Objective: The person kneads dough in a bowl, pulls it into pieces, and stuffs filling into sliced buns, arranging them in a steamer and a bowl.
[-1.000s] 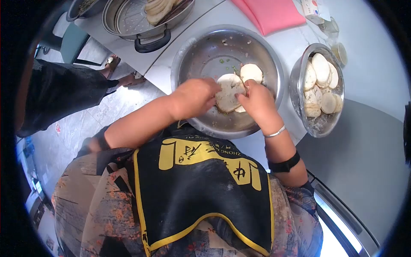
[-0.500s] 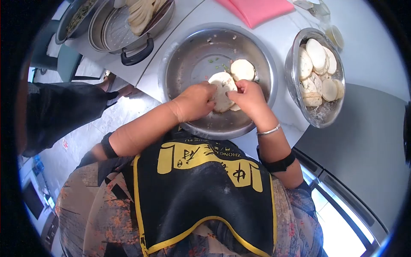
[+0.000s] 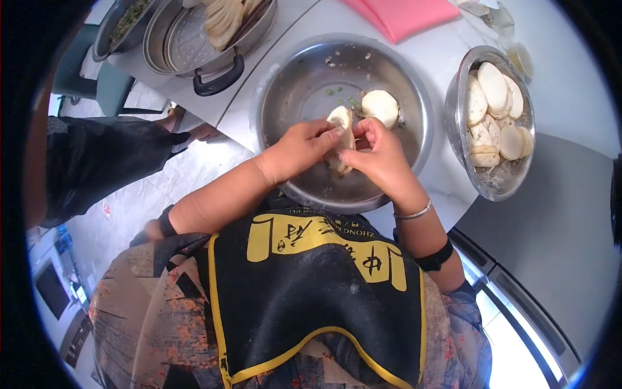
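In the head view, my left hand (image 3: pixel 313 146) and my right hand (image 3: pixel 378 154) meet over a wide steel bowl (image 3: pixel 291 84). Between my fingers is a pair of pale round slices (image 3: pixel 341 118), looking like lotus root, tipped on edge. Left thumb and fingers grip the near side; the right fingers pinch the opposite edge, partly hiding the slices. Another pale round slice (image 3: pixel 380 108) lies in the bowl beyond my right hand. Small green bits (image 3: pixel 340 89) and whitish crumbs are scattered over the bowl's bottom and wall.
To the right, a steel bowl (image 3: pixel 457 107) holds several pale slices. A two-handled steamer pot (image 3: pixel 155 48) with fanned slices stands back left, near a basin of greenish stuff (image 3: pixel 129 19). A pink cloth (image 3: pixel 405 16) lies behind. Another person's dark-clothed leg (image 3: pixel 103 152) shows at left.
The slices, earlier facing up nearly flat between my hands, are now turned on edge. My fingers have shifted around them, and the whole view has slid slightly.
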Tool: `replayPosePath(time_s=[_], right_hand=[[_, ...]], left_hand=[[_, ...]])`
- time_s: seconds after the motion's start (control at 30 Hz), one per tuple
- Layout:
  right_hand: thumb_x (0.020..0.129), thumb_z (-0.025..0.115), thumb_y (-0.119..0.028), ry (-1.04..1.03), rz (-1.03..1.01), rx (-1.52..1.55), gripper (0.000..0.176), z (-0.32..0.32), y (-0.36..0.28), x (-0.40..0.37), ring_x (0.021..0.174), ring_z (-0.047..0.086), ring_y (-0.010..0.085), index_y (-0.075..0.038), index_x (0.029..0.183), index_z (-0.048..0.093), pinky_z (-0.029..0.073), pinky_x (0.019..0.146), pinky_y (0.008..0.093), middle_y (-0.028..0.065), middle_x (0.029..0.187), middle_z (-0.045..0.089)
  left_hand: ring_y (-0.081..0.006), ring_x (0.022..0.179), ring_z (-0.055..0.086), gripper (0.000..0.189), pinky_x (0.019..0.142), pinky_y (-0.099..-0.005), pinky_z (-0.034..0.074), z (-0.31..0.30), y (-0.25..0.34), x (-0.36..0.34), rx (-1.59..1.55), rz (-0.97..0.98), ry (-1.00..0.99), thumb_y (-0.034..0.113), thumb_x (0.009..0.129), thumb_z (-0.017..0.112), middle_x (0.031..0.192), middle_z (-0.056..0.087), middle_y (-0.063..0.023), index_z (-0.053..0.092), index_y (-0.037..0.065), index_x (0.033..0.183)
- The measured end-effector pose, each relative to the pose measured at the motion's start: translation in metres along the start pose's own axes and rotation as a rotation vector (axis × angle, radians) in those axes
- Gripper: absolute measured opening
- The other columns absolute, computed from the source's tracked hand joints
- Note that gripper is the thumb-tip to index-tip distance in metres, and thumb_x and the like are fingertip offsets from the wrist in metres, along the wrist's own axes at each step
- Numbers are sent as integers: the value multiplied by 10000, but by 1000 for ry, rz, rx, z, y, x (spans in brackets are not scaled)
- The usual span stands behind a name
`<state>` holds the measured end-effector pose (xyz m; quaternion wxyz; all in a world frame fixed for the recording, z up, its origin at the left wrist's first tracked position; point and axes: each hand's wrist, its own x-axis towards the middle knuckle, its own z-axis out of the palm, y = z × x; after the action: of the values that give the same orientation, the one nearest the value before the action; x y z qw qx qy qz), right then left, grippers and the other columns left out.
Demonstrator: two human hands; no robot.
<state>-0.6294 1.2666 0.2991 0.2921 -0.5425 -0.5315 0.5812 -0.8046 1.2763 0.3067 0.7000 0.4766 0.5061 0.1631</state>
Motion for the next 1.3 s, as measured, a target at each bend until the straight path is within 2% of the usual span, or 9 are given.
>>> replayPosePath(time_s=[0.13,0.27,0.43,0.57,0.67,1.03,1.13,1.23,1.3], right_hand=[[609,688,-61,-52,14,142,394,3,-9,-2,733,554,126,19,927,470,461,637,254,95,850,564],[628,677,-34,-79,-7,117,411,5,-4,-1,771,558,131,19,975,464,463,676,253,93,879,568],[685,623,-19,-133,20,219,395,3,-3,-3,834,560,142,29,1049,478,453,729,254,90,927,576],[738,555,-18,-77,46,208,363,-3,-1,-6,873,553,144,35,1091,485,432,772,253,100,960,579],[757,513,-16,-62,95,179,349,-6,-3,-7,881,548,139,41,1099,483,423,783,254,103,971,579],[795,450,-15,-138,122,247,382,-8,3,-4,923,513,121,49,1170,420,408,800,237,79,1034,542],[756,510,-27,-70,94,223,333,-7,9,-3,874,534,129,48,1080,491,422,765,253,85,961,575],[748,571,-65,-91,151,244,372,-7,-9,-6,868,538,133,46,1091,479,426,760,257,83,951,578],[724,624,-110,-96,94,256,411,-4,-11,-7,859,543,138,45,1076,479,432,753,265,92,934,582]], left_hand=[[-113,773,525,406,680,-239,452,0,9,-6,-48,-19,3,331,849,507,897,556,-75,504,-22,1049],[-119,774,530,383,675,-245,457,0,2,-2,-49,-15,24,307,841,521,906,550,-78,502,-24,1033],[-148,823,553,309,717,-268,463,0,3,-1,-238,-85,28,223,844,502,930,556,-88,503,-19,1036],[-183,875,564,274,774,-293,460,1,9,-6,-393,-121,5,141,845,444,966,564,-106,501,-30,1052],[-196,891,564,284,797,-300,457,2,10,-7,-382,-142,6,112,839,414,983,564,-116,497,-45,1061],[-205,882,567,305,803,-308,455,5,10,-9,-395,-101,-2,164,857,421,972,567,-120,496,-48,1064],[-191,889,565,322,788,-290,453,4,9,-8,-404,-120,-5,205,871,424,975,567,-106,493,-34,1076],[-172,890,559,334,773,-277,450,5,4,-7,-463,-148,21,233,881,426,978,566,-89,488,-20,1090],[-165,884,555,332,768,-277,448,6,2,-6,-450,-145,37,235,883,428,976,563,-84,485,-15,1094]])
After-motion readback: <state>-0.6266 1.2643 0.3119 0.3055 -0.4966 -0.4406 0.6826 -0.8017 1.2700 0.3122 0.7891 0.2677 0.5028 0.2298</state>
